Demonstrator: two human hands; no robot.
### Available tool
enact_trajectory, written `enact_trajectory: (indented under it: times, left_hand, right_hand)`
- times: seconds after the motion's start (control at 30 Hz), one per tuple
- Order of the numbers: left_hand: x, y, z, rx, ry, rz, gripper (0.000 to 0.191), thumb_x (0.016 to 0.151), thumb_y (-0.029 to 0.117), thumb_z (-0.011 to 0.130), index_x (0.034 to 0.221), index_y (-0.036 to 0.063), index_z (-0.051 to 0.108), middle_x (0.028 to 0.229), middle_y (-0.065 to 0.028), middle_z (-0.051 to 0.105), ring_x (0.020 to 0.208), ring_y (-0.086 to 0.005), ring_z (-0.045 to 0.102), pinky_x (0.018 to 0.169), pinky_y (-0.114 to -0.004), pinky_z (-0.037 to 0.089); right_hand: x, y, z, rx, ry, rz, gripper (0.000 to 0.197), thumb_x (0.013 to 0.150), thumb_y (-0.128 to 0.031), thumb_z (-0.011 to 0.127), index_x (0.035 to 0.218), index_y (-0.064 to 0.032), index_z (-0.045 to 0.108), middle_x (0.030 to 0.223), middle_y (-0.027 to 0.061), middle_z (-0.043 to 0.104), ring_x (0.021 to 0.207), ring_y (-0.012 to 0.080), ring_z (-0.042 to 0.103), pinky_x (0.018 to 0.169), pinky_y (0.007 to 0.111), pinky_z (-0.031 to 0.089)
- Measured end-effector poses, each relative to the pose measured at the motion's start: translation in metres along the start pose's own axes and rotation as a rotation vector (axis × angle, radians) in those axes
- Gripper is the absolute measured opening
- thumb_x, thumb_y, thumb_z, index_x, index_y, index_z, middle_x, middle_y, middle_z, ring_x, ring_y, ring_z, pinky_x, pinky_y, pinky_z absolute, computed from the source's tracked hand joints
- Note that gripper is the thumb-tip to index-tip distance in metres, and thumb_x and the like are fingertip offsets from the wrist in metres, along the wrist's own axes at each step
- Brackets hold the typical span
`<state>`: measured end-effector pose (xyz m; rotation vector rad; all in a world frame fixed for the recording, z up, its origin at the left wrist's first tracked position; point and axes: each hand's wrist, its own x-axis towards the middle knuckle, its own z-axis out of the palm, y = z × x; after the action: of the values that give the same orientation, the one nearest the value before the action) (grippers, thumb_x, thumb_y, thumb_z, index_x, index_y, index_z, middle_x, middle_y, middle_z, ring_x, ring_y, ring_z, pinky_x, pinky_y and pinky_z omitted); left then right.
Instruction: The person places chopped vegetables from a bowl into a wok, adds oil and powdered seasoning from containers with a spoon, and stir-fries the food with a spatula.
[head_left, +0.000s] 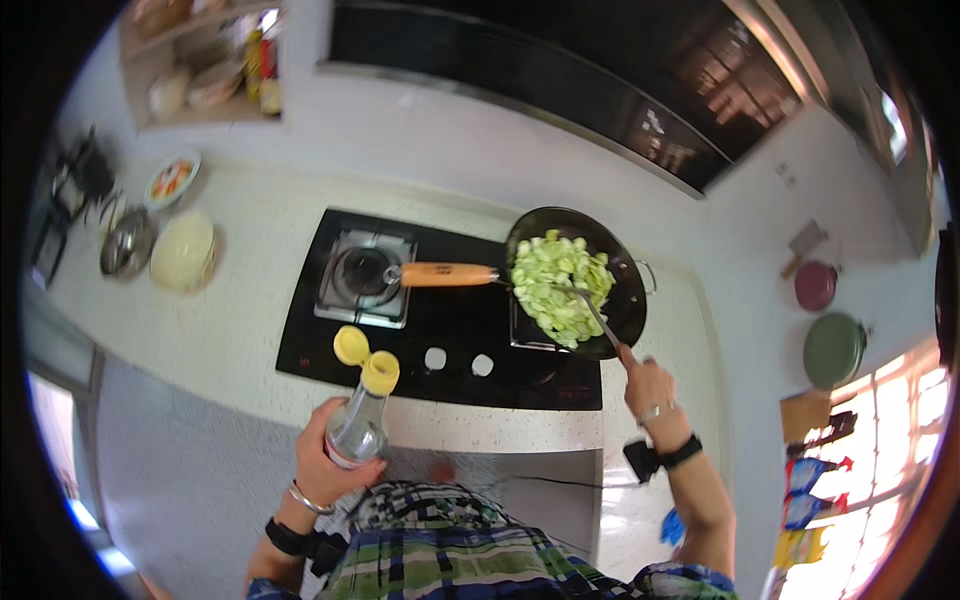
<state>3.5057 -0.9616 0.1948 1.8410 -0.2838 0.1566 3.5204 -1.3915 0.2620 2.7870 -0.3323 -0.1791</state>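
My left hand (328, 459) grips a clear bottle (358, 431) with its yellow flip cap (381, 373) raised, in front of the stove's near edge. My right hand (649, 386) is closed around the handle of a metal spatula (600, 319); its head is hidden among sliced green vegetables (562, 274). These lie in a dark wok (626, 300) over the right burner. The wok's wooden handle (450, 274) points left, reaching to the left burner (366, 274).
A cream bowl (183, 251), a metal bowl (129, 244) and a plate of cut food (172, 180) stand on the left counter. Pan lids (834, 350) hang on the right wall. A range hood (525, 90) juts out above the stove.
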Motion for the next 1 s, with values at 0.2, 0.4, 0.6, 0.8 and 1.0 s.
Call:
enact_trajectory:
  times: [0.2,0.4,0.6,0.8,1.0]
  left_hand:
    - [-0.024,-0.025,-0.013,0.016,0.078,-0.045,0.073,0.049,0.023,0.081,0.111,0.0017,0.048,0.1,-0.0139,0.057,0.089,-0.0249,0.058,0.078,-0.032,0.046]
    - [-0.047,-0.064,-0.028,-0.013,0.066,-0.103,0.073,0.049,0.019,0.079,0.113,0.003,0.047,0.102,-0.0132,0.056,0.091,-0.0271,0.057,0.08,-0.034,0.045]
    - [-0.056,-0.089,-0.042,-0.001,0.052,-0.092,0.068,0.05,0.017,0.079,0.11,0.004,0.049,0.101,-0.0133,0.057,0.09,-0.0281,0.058,0.079,-0.035,0.045]
    - [-0.046,-0.101,-0.056,-0.057,-0.128,-0.088,0.064,0.05,0.021,0.08,0.106,0.0048,0.052,0.096,-0.0121,0.058,0.088,-0.0289,0.057,0.079,-0.036,0.045]
    - [-0.016,-0.097,-0.057,-0.136,-0.359,0.061,0.061,0.052,0.023,0.079,0.104,0.0052,0.053,0.088,-0.0115,0.06,0.077,-0.0279,0.06,0.067,-0.033,0.049]
  right_hand:
    - [-0.005,-0.009,0.042,0.018,0.06,0.039,0.066,0.071,-0.005,0.062,0.129,-0.0235,0.038,0.079,0.018,0.057,0.07,0.0354,0.059,0.06,0.043,0.049]
    - [-0.002,-0.01,0.046,-0.018,-0.027,0.007,0.075,0.067,-0.008,0.068,0.132,-0.0201,0.033,0.091,0.0186,0.057,0.082,0.0341,0.057,0.071,0.043,0.047]
    - [-0.016,-0.09,0.025,0.371,0.176,-0.178,0.039,0.068,-0.004,0.067,0.105,-0.0046,0.057,0.098,0.0142,0.057,0.082,0.0281,0.057,0.069,0.035,0.048]
    - [-0.016,-0.207,-0.008,1.318,-0.335,-0.368,0.026,0.087,-0.018,0.055,0.104,0.0006,0.058,0.095,0.0093,0.061,0.078,0.0149,0.06,0.065,0.024,0.046]
    - [0.0,-0.286,-0.084,1.596,-0.692,-0.656,0.038,0.092,-0.031,0.043,0.108,0.0007,0.057,0.101,0.0089,0.06,0.089,0.0125,0.056,0.076,0.025,0.044]
